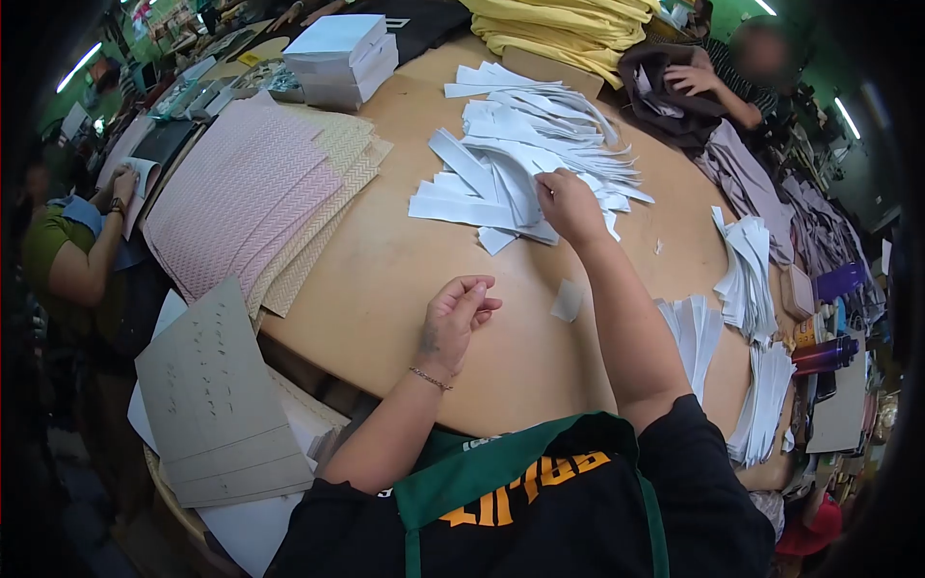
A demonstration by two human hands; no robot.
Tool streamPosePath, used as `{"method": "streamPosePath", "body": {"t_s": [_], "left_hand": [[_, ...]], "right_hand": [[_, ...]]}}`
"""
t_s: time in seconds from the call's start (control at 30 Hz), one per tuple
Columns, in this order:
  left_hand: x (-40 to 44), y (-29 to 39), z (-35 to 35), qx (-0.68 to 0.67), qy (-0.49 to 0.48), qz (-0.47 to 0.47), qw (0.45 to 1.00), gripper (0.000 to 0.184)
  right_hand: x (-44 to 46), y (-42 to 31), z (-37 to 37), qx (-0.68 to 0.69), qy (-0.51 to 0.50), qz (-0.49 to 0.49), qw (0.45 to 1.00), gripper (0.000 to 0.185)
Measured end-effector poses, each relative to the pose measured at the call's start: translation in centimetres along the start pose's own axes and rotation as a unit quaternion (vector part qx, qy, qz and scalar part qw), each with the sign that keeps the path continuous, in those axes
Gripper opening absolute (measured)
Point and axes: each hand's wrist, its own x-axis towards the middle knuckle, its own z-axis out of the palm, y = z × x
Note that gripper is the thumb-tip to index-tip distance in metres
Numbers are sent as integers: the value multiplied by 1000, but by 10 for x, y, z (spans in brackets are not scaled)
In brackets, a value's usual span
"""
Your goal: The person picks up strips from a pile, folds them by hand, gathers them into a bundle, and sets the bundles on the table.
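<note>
My right hand [570, 206] reaches to the near edge of a loose pile of white strips [520, 144], its fingers pinched at a strip there. Nearer to me, my left hand [464, 316] hangs over the bare tabletop, its fingers curled and thumb against them, with nothing visible in it. A small whitish scrap [568, 301] lies on the table [385, 318] between my two forearms. Sorted bundles of white strips [692, 337] lie to the right of my right forearm, and more bundles [747, 270] sit beyond them.
Pink patterned sheets [241, 183] fan out at left, above a grey board with writing [222, 395]. Behind are a white paper stack [342, 58] and folded yellow cloth [559, 34]. One person [756, 87] handles dark cloth at upper right; another [72, 255] is at left.
</note>
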Motion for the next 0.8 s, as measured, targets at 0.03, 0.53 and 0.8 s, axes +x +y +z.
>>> {"method": "streamPosePath", "body": {"t_s": [0.03, 0.53, 0.8], "left_hand": [[1, -1, 3, -14, 3, 0, 1000, 25], [31, 18, -15, -244, -23, 60, 968, 23], [35, 15, -11, -241, -19, 22, 970, 24]], "right_hand": [[0, -12, -6, -29, 27, -36, 999, 7], [9, -36, 3, -16, -45, 83, 995, 38], [43, -10, -17, 129, -225, 233, 937, 24]]}}
